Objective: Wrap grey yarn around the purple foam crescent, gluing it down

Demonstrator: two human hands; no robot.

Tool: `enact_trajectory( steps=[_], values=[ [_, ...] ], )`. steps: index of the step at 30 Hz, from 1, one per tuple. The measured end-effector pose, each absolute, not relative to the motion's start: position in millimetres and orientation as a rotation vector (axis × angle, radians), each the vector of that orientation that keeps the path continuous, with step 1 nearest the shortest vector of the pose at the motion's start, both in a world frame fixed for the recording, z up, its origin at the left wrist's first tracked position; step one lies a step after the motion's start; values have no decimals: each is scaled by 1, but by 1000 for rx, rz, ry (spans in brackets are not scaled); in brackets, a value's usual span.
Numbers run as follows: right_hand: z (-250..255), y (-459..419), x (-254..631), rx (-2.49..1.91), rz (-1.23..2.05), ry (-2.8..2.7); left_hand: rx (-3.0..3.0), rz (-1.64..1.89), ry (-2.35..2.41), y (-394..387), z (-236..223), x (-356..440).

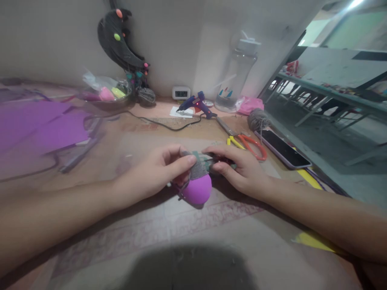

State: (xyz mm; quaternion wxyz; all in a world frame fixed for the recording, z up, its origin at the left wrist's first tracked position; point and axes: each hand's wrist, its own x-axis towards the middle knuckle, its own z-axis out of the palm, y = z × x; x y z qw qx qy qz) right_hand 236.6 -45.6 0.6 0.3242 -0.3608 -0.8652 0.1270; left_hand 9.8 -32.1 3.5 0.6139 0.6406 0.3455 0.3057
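My left hand (175,163) is closed around a purple egg-shaped piece (198,190), its thumb pressing on the grey yarn wound about the upper part. The smooth purple end points toward me, just above the table. Some green shows beside the grey wrapping. Close on the right, my right hand (234,163) is closed with thumb and fingers around a small dark object (218,158), which touches or nearly touches the wrapped end. What kind of object it is cannot be made out, since the fingers hide most of it.
Behind my hands lie orange-handled scissors (254,147), a blue glue gun (198,104) with its red light lit, and a ball of grey yarn (258,120). A phone (284,149) rests at the right edge. Purple sheets (45,125) are at left, a clear bottle (237,74) behind.
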Motion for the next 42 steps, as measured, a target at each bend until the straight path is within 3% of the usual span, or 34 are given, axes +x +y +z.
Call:
enact_trajectory(
  steps=[22,42],
  values=[
    [-2,-44,240,-767,115,-2349,1638,730,854,-37,8,8],
    [3,-51,234,-864,294,-2304,1731,745,865,-32,2,7]
  ],
)
